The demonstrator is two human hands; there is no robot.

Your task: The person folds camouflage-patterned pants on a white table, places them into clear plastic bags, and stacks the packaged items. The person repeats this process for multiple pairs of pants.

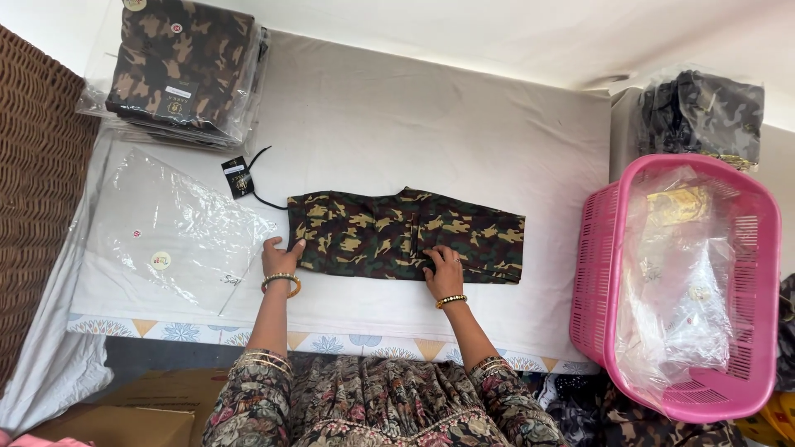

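Observation:
A folded camouflage garment (389, 232) lies flat in the middle of a white-covered table (431, 124). My left hand (280, 257) rests at the garment's left end, fingers touching its edge. Pressed flat on the garment's near edge, a little right of its middle, is my right hand (445, 271). A black hang tag (238, 176) on a black cord lies just beyond the garment's left end. Both wrists wear gold bangles.
A stack of bagged camouflage garments (184, 66) sits at the far left. Clear plastic bags (170, 228) lie left of my left hand. A pink basket (745, 240) holding clear bags stands at the right, with another bagged dark garment (704, 112) behind it. A wicker surface (37, 182) borders the left.

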